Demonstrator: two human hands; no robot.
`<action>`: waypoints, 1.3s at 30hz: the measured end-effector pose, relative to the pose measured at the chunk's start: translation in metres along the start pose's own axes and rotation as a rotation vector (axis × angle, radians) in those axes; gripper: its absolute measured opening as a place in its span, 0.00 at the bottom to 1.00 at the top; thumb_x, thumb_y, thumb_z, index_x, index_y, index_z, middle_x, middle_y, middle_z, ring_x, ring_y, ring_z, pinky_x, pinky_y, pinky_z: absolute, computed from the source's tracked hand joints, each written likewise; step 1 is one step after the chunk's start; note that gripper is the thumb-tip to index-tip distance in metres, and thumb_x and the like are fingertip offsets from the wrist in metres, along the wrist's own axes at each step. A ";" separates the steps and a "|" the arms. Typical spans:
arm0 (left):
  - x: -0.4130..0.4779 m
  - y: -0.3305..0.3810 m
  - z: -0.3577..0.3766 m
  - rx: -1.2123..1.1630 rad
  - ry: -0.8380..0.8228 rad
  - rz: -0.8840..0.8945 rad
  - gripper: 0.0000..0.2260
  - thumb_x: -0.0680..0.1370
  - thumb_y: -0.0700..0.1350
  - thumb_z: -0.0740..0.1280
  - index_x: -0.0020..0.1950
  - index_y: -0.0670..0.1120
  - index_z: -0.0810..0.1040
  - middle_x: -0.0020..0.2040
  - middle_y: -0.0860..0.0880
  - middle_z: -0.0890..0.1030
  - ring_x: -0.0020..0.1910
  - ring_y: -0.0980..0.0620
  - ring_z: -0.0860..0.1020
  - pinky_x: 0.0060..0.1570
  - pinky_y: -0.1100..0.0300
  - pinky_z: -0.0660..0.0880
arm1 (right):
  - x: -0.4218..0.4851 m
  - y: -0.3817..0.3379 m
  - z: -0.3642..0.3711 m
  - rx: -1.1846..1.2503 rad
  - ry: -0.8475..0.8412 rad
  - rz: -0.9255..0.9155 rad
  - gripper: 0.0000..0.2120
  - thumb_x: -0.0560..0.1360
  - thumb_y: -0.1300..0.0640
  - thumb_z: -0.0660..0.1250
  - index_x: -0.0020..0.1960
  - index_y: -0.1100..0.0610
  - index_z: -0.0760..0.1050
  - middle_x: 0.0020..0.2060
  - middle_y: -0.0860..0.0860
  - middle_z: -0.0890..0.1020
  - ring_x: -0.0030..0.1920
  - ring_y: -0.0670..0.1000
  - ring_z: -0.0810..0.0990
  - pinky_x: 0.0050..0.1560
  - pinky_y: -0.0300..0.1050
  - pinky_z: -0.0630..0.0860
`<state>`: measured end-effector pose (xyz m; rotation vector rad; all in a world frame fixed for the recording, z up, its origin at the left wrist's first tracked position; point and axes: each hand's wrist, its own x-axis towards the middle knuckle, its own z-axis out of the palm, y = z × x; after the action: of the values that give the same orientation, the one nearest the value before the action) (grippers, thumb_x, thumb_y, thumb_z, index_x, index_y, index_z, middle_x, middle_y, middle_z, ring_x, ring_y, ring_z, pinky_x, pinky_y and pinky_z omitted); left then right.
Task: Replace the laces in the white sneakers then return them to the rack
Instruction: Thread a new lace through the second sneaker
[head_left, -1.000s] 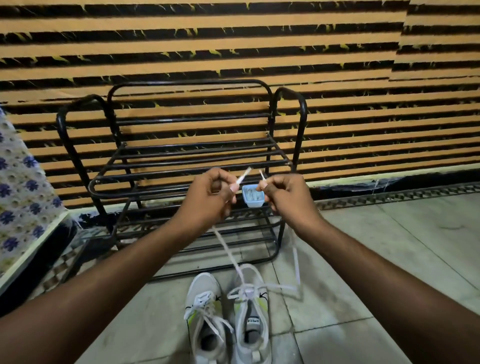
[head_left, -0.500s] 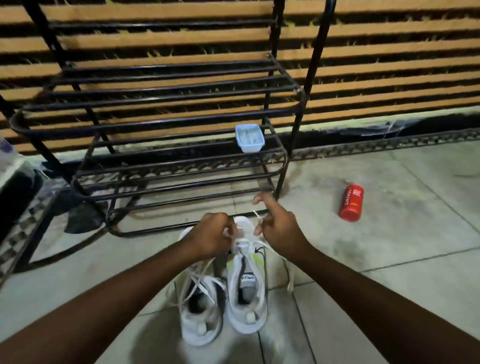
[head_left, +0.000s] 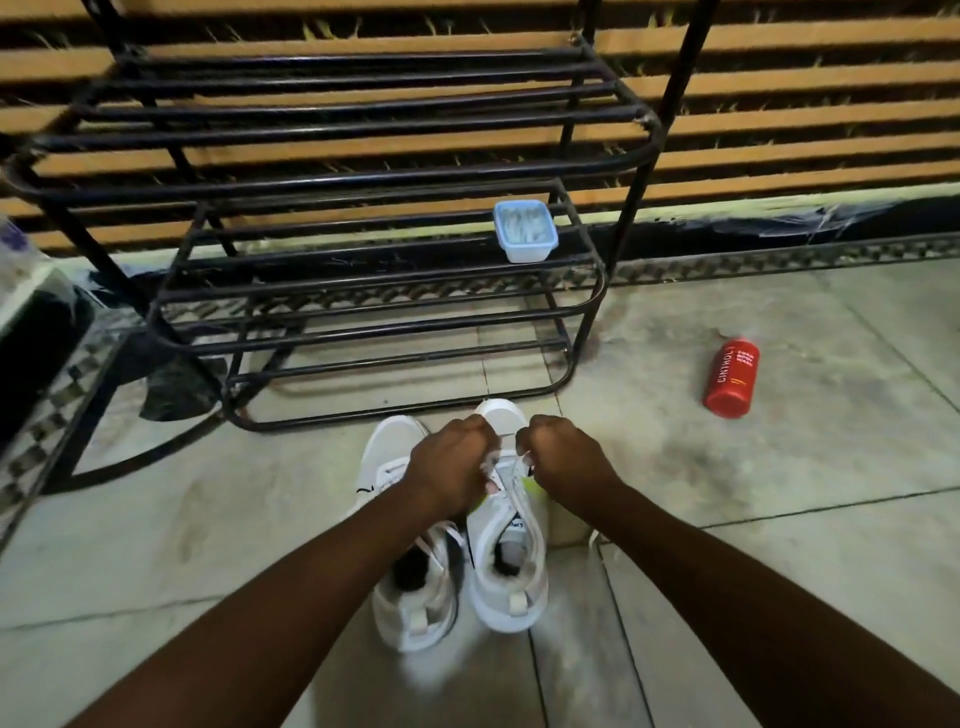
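Head view: our forearms reach down to the white sneakers (head_left: 511, 587), which stand side by side on the tiled floor (head_left: 779, 519), heels toward us and toes just short of the rack (head_left: 363, 179). Over the right-hand one, our left hand (head_left: 452, 465) and right hand (head_left: 566, 462) are each curled tight, fingers pinched on the lace (head_left: 514, 475) above the forward eyelets. We judge this to be mid-threading. It should go best if we draw both ends out evenly, keep the lace flat and untwisted, and seat each crossing snugly before moving up, without pulling so hard that the shoe tips. The neighbouring sneaker shows loose lacing. A dark tag on the tongue is too blurred for us to read. Beyond, a small blue tub (head_left: 524, 231) sits on a lower rack shelf. To the right, well apart, a red bottle (head_left: 731, 378) lies on its side, its white lettering reading "CINTHOL". The smaller lines beside it are unclear.
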<state>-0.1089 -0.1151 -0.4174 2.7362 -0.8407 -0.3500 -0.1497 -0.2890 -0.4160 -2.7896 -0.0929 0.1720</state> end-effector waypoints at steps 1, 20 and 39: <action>-0.001 0.002 0.002 0.017 0.016 0.005 0.18 0.74 0.47 0.74 0.63 0.49 0.76 0.65 0.49 0.75 0.66 0.47 0.73 0.62 0.51 0.74 | 0.001 0.002 -0.001 -0.009 0.015 -0.008 0.07 0.72 0.62 0.64 0.48 0.55 0.78 0.50 0.52 0.77 0.53 0.55 0.77 0.41 0.44 0.69; -0.001 0.005 0.009 0.058 0.012 0.009 0.16 0.75 0.45 0.73 0.63 0.49 0.77 0.63 0.49 0.75 0.63 0.46 0.76 0.59 0.48 0.76 | -0.003 0.003 -0.009 -0.089 0.135 0.007 0.06 0.69 0.63 0.66 0.46 0.59 0.76 0.47 0.52 0.75 0.51 0.55 0.75 0.40 0.46 0.72; 0.000 0.003 0.007 -0.001 0.011 -0.040 0.20 0.75 0.49 0.75 0.65 0.51 0.77 0.65 0.51 0.75 0.64 0.47 0.76 0.61 0.51 0.76 | -0.007 0.013 -0.001 0.118 0.303 0.013 0.04 0.76 0.61 0.68 0.46 0.57 0.82 0.42 0.52 0.79 0.48 0.57 0.79 0.42 0.47 0.74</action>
<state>-0.1130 -0.1185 -0.4234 2.7548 -0.7840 -0.3429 -0.1560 -0.3020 -0.4184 -2.6634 0.0101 -0.2350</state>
